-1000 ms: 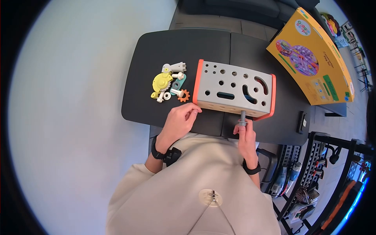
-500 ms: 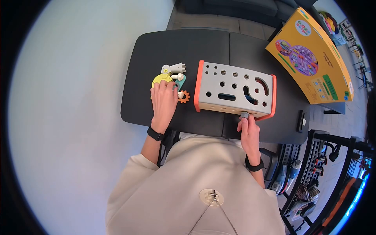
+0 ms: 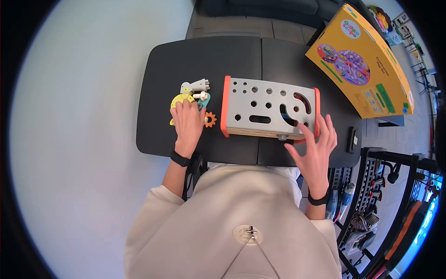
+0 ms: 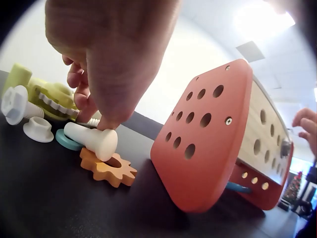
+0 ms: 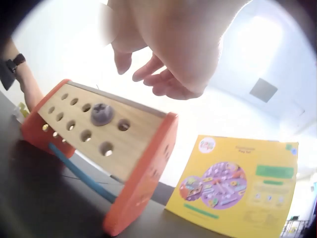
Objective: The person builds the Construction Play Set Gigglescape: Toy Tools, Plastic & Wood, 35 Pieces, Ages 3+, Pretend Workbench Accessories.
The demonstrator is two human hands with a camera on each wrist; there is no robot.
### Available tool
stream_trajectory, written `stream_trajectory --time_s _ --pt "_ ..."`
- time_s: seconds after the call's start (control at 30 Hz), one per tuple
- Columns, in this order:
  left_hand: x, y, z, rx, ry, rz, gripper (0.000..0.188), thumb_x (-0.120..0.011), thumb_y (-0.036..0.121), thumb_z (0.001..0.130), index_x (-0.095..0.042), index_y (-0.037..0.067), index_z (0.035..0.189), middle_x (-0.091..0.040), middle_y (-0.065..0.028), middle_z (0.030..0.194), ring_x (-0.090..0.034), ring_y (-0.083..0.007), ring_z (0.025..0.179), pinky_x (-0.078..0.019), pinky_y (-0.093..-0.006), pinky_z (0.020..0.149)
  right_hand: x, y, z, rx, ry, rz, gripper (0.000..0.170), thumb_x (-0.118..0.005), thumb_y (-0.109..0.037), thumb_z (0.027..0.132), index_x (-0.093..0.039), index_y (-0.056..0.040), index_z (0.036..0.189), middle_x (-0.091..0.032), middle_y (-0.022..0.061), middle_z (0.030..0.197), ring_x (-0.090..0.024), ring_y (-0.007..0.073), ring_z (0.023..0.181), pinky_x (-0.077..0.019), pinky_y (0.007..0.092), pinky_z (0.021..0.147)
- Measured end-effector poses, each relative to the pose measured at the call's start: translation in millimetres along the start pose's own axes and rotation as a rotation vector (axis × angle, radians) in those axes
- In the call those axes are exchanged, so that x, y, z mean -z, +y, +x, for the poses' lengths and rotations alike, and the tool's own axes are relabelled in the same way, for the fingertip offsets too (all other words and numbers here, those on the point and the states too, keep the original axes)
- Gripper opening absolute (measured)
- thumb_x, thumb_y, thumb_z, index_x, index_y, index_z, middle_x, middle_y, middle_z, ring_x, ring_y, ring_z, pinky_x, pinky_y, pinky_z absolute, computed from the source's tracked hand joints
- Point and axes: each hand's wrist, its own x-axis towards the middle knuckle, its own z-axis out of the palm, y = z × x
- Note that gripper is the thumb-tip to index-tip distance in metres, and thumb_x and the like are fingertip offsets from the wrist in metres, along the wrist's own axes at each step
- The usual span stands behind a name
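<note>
The left hand (image 3: pixel 187 125) reaches down over several toy parts, among them a yellow part (image 3: pixel 177 100), a teal strip (image 3: pixel 206 101) and a grey piece (image 3: pixel 200 85). Its thumb touches a white bolt (image 4: pixel 106 145) in the left wrist view; what the other fingers touch is partly hidden. Beside it lies an orange gear (image 3: pixel 213 120). A grey box with holes and orange-red ends (image 3: pixel 241 104) stands to the right. A grey bolt (image 3: pixel 282 137) sits in its wooden near side. Over the box's right end, the right hand (image 3: pixel 318 153) is raised with fingers spread, holding nothing.
A large yellow carton (image 3: pixel 371 102) stands at the right back. A small black object (image 3: pixel 351 139) lies near the right edge of the dark table (image 3: pixel 162 65). Racks with tools are at the lower right, a dark sofa (image 3: pixel 260 7) behind.
The left hand moved from the box's near left corner to the toy parts. The right hand let go of the grey bolt, now deeper in the box, and rose to the right with fingers spread.
</note>
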Motion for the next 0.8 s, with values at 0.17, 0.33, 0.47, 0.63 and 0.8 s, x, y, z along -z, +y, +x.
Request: stream_trajectory --time_s 0.17,0.33,0.47,0.63,0.8 --pt "-3.4 -3.1 2.7 -0.007 0.003 0.03 0.028 -0.083 0.027 0.09 -0.076 0.005 0.105 -0.064 -0.0086 0.099 -0.056 -0.0283 0.097 -0.0381 -0.0438 0.086 -7.6 6.0 16.1 0.08 -0.114 -0.025 0.061 -0.097 -0.028 0.072 -0.069 -0.0135 0.124 -0.039 0.0174 0.169 -0.032 0.0417 0.159 -0.0257 0.0652 0.123" --pt "-5.2 -2.7 4.0 -0.002 -0.014 0.025 0.025 -0.08 0.025 0.092 -0.076 0.005 0.107 -0.066 -0.0094 0.1 -0.057 -0.0284 0.097 -0.0387 -0.0442 0.087 -3.4 9.2 29.8 0.18 -0.185 -0.045 0.05 -0.096 -0.03 0.073 -0.066 -0.0113 0.108 -0.042 0.0188 0.167 -0.036 0.0377 0.158 -0.025 0.068 0.125" --pt "-5.1 -3.5 3.1 0.006 0.003 0.009 0.023 -0.079 0.024 0.094 -0.076 0.006 0.108 -0.066 -0.0095 0.1 -0.057 -0.0286 0.097 -0.0389 -0.0446 0.087 -5.1 8.3 34.6 0.192 -0.21 -0.013 0.049 -0.096 -0.03 0.074 -0.063 -0.0095 0.103 -0.043 0.0194 0.167 -0.036 0.0367 0.158 -0.024 0.0693 0.126" --pt "-8.3 -6.0 3.2 -0.045 0.058 0.001 0.019 -0.073 0.023 0.099 -0.076 0.005 0.101 -0.064 -0.0096 0.098 -0.057 -0.0277 0.095 -0.0399 -0.0441 0.089 -12.2 14.1 32.2 0.227 -0.174 0.043 0.051 -0.096 -0.031 0.074 -0.061 -0.0073 0.103 -0.043 0.0191 0.166 -0.041 0.0384 0.155 -0.0246 0.0713 0.125" --pt "4.6 -4.9 4.5 -0.018 0.082 -0.042 0.018 -0.071 0.023 0.101 -0.076 0.005 0.105 -0.064 -0.009 0.099 -0.057 -0.0275 0.094 -0.0391 -0.0435 0.087 -10.8 14.2 34.0 0.208 -0.156 0.084 0.052 -0.097 -0.029 0.072 -0.063 -0.0063 0.103 -0.045 0.0179 0.165 -0.042 0.0392 0.155 -0.0242 0.0719 0.125"
